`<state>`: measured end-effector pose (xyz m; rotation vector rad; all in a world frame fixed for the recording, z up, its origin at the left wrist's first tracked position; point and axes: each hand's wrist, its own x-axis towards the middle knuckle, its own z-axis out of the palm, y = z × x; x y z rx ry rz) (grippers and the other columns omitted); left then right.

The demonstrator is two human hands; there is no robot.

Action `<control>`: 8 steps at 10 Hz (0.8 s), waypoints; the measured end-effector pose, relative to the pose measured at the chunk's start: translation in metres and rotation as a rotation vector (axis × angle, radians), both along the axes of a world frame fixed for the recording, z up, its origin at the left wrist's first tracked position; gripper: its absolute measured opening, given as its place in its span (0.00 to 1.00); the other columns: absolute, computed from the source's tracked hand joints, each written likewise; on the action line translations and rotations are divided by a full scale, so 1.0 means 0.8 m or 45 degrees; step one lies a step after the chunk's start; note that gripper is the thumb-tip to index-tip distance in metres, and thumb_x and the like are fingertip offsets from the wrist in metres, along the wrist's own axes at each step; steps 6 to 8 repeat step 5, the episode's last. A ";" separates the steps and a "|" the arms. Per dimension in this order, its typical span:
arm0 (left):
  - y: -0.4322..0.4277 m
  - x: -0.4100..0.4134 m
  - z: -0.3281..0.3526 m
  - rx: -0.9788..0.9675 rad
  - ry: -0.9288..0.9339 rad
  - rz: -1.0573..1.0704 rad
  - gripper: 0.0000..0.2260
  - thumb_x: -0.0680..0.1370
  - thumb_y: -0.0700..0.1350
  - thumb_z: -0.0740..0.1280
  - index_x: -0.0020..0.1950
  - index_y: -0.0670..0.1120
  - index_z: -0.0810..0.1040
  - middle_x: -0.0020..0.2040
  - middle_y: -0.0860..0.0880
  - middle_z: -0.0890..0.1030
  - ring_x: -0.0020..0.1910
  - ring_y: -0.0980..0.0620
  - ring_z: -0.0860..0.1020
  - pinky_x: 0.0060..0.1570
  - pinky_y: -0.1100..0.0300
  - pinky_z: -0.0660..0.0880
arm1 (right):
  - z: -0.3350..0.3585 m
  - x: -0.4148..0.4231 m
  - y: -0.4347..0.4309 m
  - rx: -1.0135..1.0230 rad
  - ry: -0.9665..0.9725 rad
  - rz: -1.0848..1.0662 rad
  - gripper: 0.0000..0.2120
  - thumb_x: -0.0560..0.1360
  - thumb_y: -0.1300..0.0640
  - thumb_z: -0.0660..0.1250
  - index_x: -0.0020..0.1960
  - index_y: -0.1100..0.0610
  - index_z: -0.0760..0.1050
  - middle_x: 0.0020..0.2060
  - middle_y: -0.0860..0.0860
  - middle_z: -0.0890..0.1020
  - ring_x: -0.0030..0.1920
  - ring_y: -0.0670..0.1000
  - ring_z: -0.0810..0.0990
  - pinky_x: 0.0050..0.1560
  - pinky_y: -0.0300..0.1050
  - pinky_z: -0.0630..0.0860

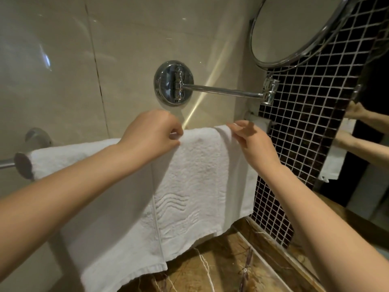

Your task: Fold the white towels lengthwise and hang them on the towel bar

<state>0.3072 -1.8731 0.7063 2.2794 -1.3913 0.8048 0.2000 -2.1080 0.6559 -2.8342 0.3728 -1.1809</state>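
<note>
Cloth takes up most of the view: the left towel hangs broad and long toward seven o'clock, draped over the towel bar, whose bare chrome end shows at nine o'clock; the right towel, pressed with a wave pattern, hangs at the centre, its side edge touching the left one's hem. At six o'clock, below both, lies the brown marble counter; at one o'clock a round mirror stands out on its arm, with dark mosaic at three o'clock.

The left hand is at the right towel's eleven o'clock corner, its fingers curled close and pinching the top fold where it crosses the bar; the right hand is at the one o'clock corner, its fingers narrow, nipping the cloth's edge.

The towel looks like thick terry: light, soft and quite limp, so it should sag wherever it is not held; nothing about it is fragile. Chrome is slick, so a drape with one side much longer could creep off the bar; the pile should cling to itself and keep the fold. The two top corners look the right hold for tugging the fold flat; the bottom hems would serve for levelling the drop.
</note>
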 end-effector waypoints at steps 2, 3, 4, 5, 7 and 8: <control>0.001 -0.002 -0.010 -0.045 -0.055 -0.007 0.07 0.72 0.43 0.69 0.49 0.48 0.83 0.47 0.48 0.82 0.47 0.45 0.78 0.38 0.59 0.64 | 0.003 0.000 0.007 -0.010 0.012 -0.020 0.16 0.80 0.61 0.57 0.65 0.54 0.74 0.57 0.55 0.77 0.56 0.57 0.75 0.47 0.52 0.76; 0.005 -0.007 -0.013 -0.029 -0.025 -0.007 0.09 0.74 0.44 0.67 0.52 0.47 0.81 0.49 0.47 0.80 0.49 0.44 0.78 0.41 0.56 0.71 | 0.009 -0.004 0.021 -0.043 0.141 -0.122 0.16 0.80 0.61 0.57 0.67 0.56 0.71 0.61 0.57 0.75 0.61 0.59 0.73 0.49 0.53 0.77; 0.020 -0.017 0.000 0.088 0.050 0.064 0.12 0.75 0.50 0.65 0.58 0.51 0.79 0.54 0.49 0.80 0.52 0.46 0.77 0.45 0.54 0.74 | 0.022 -0.019 0.054 0.024 0.341 -0.226 0.23 0.80 0.56 0.60 0.74 0.53 0.62 0.70 0.57 0.68 0.69 0.60 0.67 0.56 0.55 0.75; 0.052 -0.025 0.020 0.077 -0.016 0.181 0.18 0.75 0.58 0.62 0.62 0.53 0.75 0.58 0.50 0.79 0.56 0.45 0.76 0.45 0.54 0.73 | 0.044 -0.033 0.103 -0.152 0.255 -0.176 0.24 0.79 0.51 0.60 0.73 0.51 0.63 0.66 0.53 0.73 0.62 0.56 0.73 0.50 0.52 0.76; 0.052 -0.025 0.020 0.077 -0.016 0.181 0.18 0.75 0.58 0.62 0.62 0.53 0.75 0.58 0.50 0.79 0.56 0.45 0.76 0.45 0.54 0.73 | 0.044 -0.033 0.103 -0.152 0.255 -0.176 0.24 0.79 0.51 0.60 0.73 0.51 0.63 0.66 0.53 0.73 0.62 0.56 0.73 0.50 0.52 0.76; 0.052 -0.025 0.020 0.077 -0.016 0.181 0.18 0.75 0.58 0.62 0.62 0.53 0.75 0.58 0.50 0.79 0.56 0.45 0.76 0.45 0.54 0.73 | 0.044 -0.033 0.103 -0.152 0.255 -0.176 0.24 0.79 0.51 0.60 0.73 0.51 0.63 0.66 0.53 0.73 0.62 0.56 0.73 0.50 0.52 0.76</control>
